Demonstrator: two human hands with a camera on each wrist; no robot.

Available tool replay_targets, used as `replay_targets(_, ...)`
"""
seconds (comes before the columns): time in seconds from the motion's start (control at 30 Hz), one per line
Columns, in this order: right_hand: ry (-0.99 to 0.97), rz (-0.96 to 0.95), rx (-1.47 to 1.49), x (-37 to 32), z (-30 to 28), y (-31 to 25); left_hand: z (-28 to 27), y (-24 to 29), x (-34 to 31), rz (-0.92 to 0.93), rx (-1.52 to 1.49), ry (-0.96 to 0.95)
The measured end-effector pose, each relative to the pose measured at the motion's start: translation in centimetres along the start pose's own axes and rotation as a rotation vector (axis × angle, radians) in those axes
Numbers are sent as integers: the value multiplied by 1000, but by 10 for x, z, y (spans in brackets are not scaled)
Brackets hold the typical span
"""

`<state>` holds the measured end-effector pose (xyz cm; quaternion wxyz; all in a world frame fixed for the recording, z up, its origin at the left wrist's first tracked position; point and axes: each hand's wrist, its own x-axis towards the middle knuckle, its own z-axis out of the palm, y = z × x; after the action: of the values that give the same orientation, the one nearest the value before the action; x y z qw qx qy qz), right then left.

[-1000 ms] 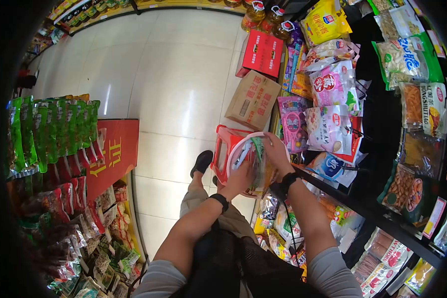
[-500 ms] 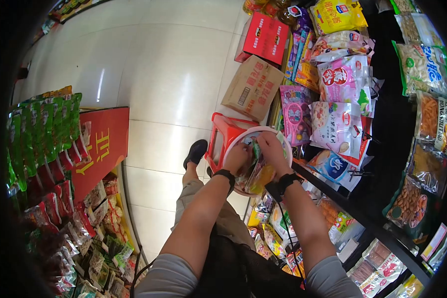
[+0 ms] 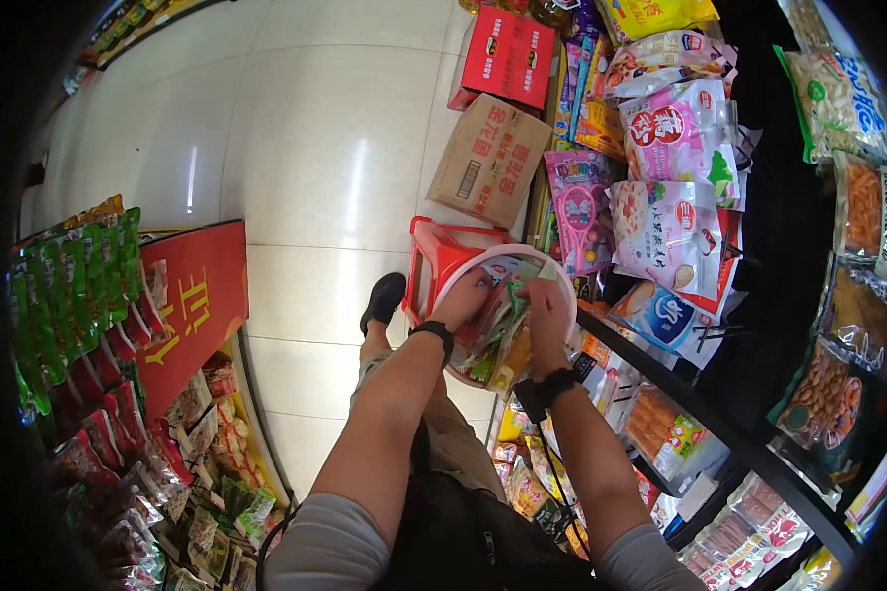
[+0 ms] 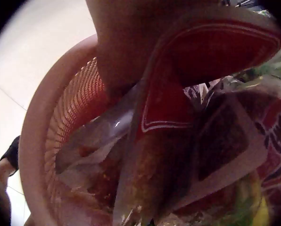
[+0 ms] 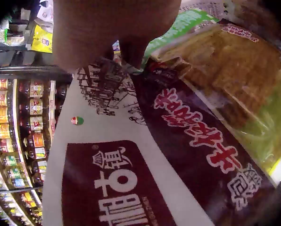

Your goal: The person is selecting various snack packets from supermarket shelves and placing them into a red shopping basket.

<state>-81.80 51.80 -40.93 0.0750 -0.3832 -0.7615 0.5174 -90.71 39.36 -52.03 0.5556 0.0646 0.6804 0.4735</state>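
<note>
A pink round basket (image 3: 567, 271) with latticed sides holds several clear and printed snack bags. My left hand (image 3: 466, 297) reaches down inside it on the left. In the left wrist view, a red-topped snack bag (image 4: 166, 103) covers that hand's fingers, and I cannot tell whether they grip it. At the basket's right side, my right hand (image 3: 549, 310) pinches the upper edge of a white and maroon snack bag (image 5: 131, 155), seen large in the right wrist view. Beside that bag lies a clear bag of brown food (image 5: 230, 66).
A red plastic stool (image 3: 439, 261) stands at the basket's left. Beyond are a brown carton (image 3: 491, 161) and a red box (image 3: 508, 57) on the tiled floor. Snack shelves (image 3: 719, 419) run along the right; a rack of hanging bags (image 3: 79, 295) stands left, by a red sign (image 3: 195, 305).
My left hand has gone deeper into the basket, apart from the right hand. The right hand has turned and stays at the basket's right side. The head view has shifted slightly.
</note>
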Motion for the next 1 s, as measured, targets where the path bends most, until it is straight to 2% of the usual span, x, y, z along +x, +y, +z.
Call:
replay_targets(0.17,32,76,73,-5,-1,-2,2,-2,-6,257,89,132)
replay_targets(0.23,30,52,87,-6,-1,-3,4,-2,-6,265,34,126)
replay_targets(0.3,34,54,118,-6,-2,-2,5,3,-7,149,-104,73)
replay_targets(0.4,47,77,161,-5,-3,0,-2,20,-12,-91,-108,-26)
replay_targets(0.5,84,77,156,-1,-6,8,-4,34,-24,-91,-68,12)
replay_targets(0.6,159,101,203,6,-8,19,8,11,-17,257,-28,138)
replay_targets(0.73,226,143,327,13,-7,25,11,13,-31,416,37,215)
replay_targets(0.83,232,159,317,13,-6,22,6,16,-37,387,105,205)
replay_targets(1.0,212,141,331,19,2,25,10,18,-46,546,180,287)
